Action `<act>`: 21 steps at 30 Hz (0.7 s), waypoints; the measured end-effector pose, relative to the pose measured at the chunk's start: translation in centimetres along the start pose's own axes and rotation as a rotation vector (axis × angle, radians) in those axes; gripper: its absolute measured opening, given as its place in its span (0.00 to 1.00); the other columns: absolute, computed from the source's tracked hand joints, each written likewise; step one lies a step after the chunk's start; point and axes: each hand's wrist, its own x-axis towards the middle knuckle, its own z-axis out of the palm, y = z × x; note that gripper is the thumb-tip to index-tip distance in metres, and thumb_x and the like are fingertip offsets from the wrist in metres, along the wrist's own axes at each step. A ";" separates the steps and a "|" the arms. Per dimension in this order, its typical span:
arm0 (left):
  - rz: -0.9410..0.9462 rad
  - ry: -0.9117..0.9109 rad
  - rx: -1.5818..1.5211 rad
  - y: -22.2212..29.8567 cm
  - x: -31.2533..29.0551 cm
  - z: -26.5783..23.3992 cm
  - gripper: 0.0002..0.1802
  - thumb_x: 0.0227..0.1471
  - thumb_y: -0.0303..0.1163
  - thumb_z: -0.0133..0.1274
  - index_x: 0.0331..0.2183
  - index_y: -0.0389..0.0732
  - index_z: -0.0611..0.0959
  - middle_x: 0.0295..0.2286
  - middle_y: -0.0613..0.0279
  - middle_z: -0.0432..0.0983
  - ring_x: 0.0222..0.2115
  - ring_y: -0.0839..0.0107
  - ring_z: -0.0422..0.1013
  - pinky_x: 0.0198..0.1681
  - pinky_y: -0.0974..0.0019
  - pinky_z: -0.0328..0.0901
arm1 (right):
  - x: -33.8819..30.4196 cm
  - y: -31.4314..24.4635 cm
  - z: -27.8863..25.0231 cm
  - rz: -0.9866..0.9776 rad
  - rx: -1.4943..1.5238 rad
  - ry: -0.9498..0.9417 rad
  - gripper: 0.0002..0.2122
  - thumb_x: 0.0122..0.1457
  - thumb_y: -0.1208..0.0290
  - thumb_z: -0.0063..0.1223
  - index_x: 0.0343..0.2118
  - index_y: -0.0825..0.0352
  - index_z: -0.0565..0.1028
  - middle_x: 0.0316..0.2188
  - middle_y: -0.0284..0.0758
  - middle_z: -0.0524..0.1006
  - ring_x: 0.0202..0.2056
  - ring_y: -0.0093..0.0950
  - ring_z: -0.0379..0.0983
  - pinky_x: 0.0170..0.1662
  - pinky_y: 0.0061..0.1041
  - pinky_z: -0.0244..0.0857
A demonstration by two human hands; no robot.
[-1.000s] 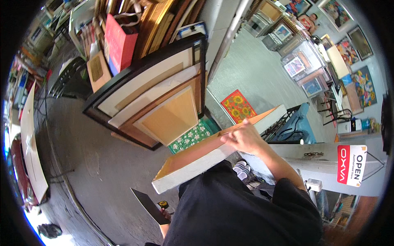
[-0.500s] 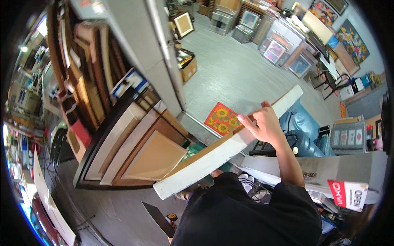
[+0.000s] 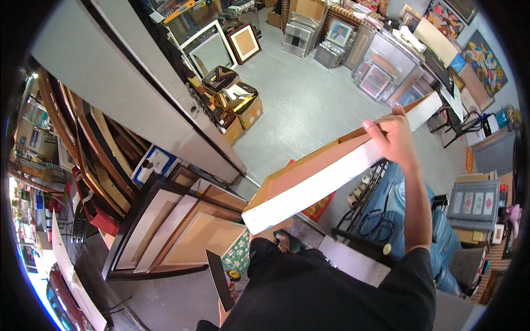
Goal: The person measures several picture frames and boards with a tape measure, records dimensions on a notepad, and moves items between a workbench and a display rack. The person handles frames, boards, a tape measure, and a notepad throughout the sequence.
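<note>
In my raised right hand (image 3: 393,137) is a stretched canvas (image 3: 314,186), gripped by its upper edge. Its long white side is toward me, and the brown back with wooden bars shows beyond it. The thumb lies on top; the other fingers are partly hidden. Low at my left side, my left hand (image 3: 232,291) is closed around a yellow-and-black tape measure (image 3: 234,275) and a thin dark flat panel (image 3: 219,277). Most of those fingers are out of sight behind the panel. The canvas slants from above my foot up to the right.
Several picture frames (image 3: 138,226) lean at the left below long moulding strips (image 3: 102,149). A grey door post (image 3: 165,71) stands ahead, with a box of offcuts (image 3: 251,113) beyond it. Blue wrapped bundles (image 3: 386,201) and a black rack (image 3: 353,226) stand at the right.
The canvas has risen and tilted with my right hand, so more of its brown back shows. My view has moved forward to the doorway. Both hands keep their hold.
</note>
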 end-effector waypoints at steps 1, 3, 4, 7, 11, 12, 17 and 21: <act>0.004 0.002 0.007 1.0 0.7 0.7 0.15 0.59 0.39 0.47 0.42 0.40 0.77 0.21 0.65 0.71 0.20 0.70 0.69 0.26 0.62 0.66 | 1.5 1.8 -0.3 -0.009 -0.023 -0.006 0.23 0.60 0.60 0.52 0.09 0.67 0.69 0.08 0.37 0.65 0.12 0.36 0.57 0.35 0.31 0.52; 0.025 0.015 0.017 3.3 2.7 2.1 0.15 0.59 0.39 0.47 0.42 0.40 0.76 0.21 0.65 0.71 0.20 0.70 0.69 0.27 0.62 0.66 | 4.9 4.8 -0.8 -0.034 -0.041 0.022 0.23 0.59 0.62 0.53 0.10 0.68 0.68 0.08 0.38 0.64 0.13 0.37 0.56 0.35 0.30 0.51; 0.031 0.021 0.024 4.5 3.7 3.0 0.15 0.59 0.39 0.48 0.43 0.40 0.76 0.22 0.65 0.71 0.20 0.70 0.69 0.27 0.62 0.66 | 6.7 6.4 -0.8 -0.050 -0.050 0.028 0.23 0.59 0.62 0.53 0.10 0.68 0.68 0.08 0.38 0.64 0.13 0.37 0.56 0.35 0.30 0.51; 0.064 0.054 0.027 8.4 7.3 5.4 0.15 0.59 0.39 0.48 0.43 0.40 0.76 0.22 0.65 0.71 0.21 0.69 0.69 0.27 0.62 0.66 | 12.2 10.9 0.1 -0.089 -0.080 0.013 0.22 0.59 0.62 0.53 0.10 0.67 0.68 0.07 0.38 0.63 0.13 0.37 0.54 0.35 0.30 0.51; 0.106 0.084 0.022 14.3 12.6 9.1 0.15 0.59 0.38 0.48 0.44 0.40 0.76 0.22 0.65 0.71 0.22 0.69 0.70 0.28 0.62 0.67 | 18.8 18.3 2.9 -0.069 -0.087 -0.071 0.23 0.58 0.62 0.53 0.09 0.68 0.67 0.07 0.38 0.61 0.12 0.38 0.52 0.36 0.31 0.52; 0.100 0.084 0.028 15.9 13.7 10.0 0.15 0.59 0.38 0.48 0.44 0.40 0.76 0.23 0.64 0.71 0.22 0.69 0.70 0.28 0.62 0.67 | 20.3 20.1 3.6 -0.058 -0.082 -0.087 0.23 0.58 0.61 0.53 0.09 0.68 0.66 0.07 0.39 0.61 0.12 0.38 0.51 0.35 0.31 0.52; 0.149 0.106 0.035 24.4 18.6 14.1 0.16 0.59 0.38 0.48 0.44 0.39 0.76 0.23 0.64 0.71 0.23 0.69 0.70 0.29 0.62 0.67 | 27.8 28.9 4.9 0.014 -0.071 -0.086 0.26 0.60 0.59 0.50 0.09 0.69 0.64 0.06 0.41 0.59 0.13 0.40 0.50 0.35 0.32 0.52; 0.167 0.130 0.030 30.3 22.8 17.7 0.16 0.59 0.38 0.48 0.45 0.39 0.76 0.24 0.64 0.71 0.23 0.69 0.71 0.30 0.62 0.67 | 34.5 34.7 6.0 0.027 -0.082 -0.073 0.27 0.61 0.56 0.48 0.09 0.70 0.63 0.07 0.42 0.58 0.15 0.40 0.48 0.34 0.33 0.51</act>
